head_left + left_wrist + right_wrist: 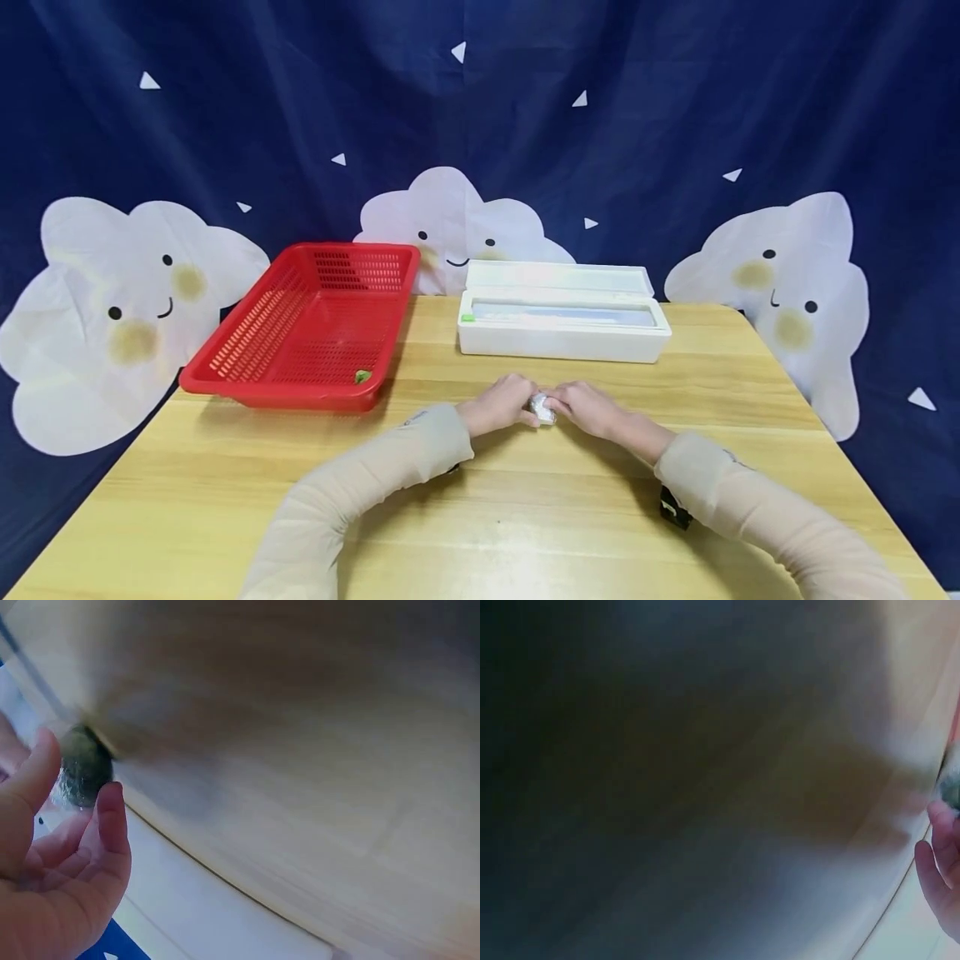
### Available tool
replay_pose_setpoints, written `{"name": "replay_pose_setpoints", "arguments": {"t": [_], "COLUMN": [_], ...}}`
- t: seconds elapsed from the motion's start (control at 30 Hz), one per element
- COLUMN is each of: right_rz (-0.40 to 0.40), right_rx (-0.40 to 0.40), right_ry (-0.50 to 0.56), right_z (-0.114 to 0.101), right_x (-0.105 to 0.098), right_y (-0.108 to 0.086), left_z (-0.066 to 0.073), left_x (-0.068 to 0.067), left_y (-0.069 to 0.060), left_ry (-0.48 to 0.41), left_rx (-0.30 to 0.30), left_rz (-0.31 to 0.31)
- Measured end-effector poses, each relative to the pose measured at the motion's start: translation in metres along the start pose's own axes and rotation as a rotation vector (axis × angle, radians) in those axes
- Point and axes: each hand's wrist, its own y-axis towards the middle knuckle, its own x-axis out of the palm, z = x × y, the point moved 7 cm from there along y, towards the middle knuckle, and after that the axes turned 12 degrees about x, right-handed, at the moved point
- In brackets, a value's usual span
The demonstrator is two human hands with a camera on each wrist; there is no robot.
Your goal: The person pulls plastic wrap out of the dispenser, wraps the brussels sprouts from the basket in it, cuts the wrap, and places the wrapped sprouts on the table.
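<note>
Between both hands, above the table, is a small rounded dark green thing (87, 766) wrapped in clear, shiny film; its exact kind is hard to tell. In the head view the same wrapped bundle (542, 408) looks silvery. My left hand (504, 404) grips it from the left, thumb on one side and curled fingers on the other. From the right, my right hand (588, 408) pinches it with thumb and fingers. At the right wrist view's edge, only part of the right hand (943, 862) and a bit of the green thing (951, 790) show.
A long white box (558, 340) with its lid raised stands behind the hands, clear film in its opening and a green tab at its left. To the left is a red plastic basket (281, 390) with a small green thing (363, 376) inside. The wooden table (487, 533) extends around.
</note>
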Motion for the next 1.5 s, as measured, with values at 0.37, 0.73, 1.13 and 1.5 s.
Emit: {"name": "replay_pose_setpoints", "arguments": {"t": [0.37,0.73,1.13,1.5], "right_rz": [-0.172,-0.288,-0.202,-0.224], "right_rx": [-0.058,0.004,0.037,0.023], "right_ry": [0.166,0.354,0.049,0.020], "right_z": [0.001,0.004,0.014,0.008], "right_x": [0.008,0.003,0.002,0.006], "right_y": [-0.003,0.001,-0.001,0.003], "left_z": [0.004,-0.001,0.006,-0.001], "left_x": [0.006,0.004,0.005,0.005], "left_y": [0.000,0.009,0.009,0.008], "left_ry": [-0.018,-0.052,-0.046,-0.067], "left_rx": [0.000,0.007,0.036,0.027], "left_rz": [-0.001,-0.010,-0.060,-0.041]}}
